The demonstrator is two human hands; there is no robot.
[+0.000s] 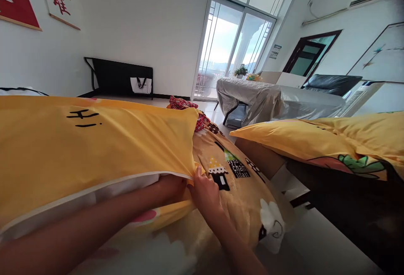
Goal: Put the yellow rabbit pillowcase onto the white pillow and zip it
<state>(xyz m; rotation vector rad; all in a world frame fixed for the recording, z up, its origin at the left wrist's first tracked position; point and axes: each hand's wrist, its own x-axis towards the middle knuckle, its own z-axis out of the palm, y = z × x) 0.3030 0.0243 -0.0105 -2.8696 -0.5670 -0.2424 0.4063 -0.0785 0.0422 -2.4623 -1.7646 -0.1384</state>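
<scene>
A yellow pillowcase [135,140] with black lettering stretches across the left half of the view. A strip of white pillow [126,191] shows along its open, white-edged side. My left hand [172,187] reaches into that opening near the right end; its fingers are hidden by the cloth and my other hand. With fingers closed, my right hand [206,193] pinches the pillowcase's edge at the near right corner. Below both hands lies a tan patterned blanket [233,207].
Another yellow pillow [284,140] rests at the right on a dark surface [347,212]. A red checked cloth [183,103] lies beyond the pillowcase. Farther back stand a plastic-covered table [249,94] and a black bench [113,77] with a white bag [141,85].
</scene>
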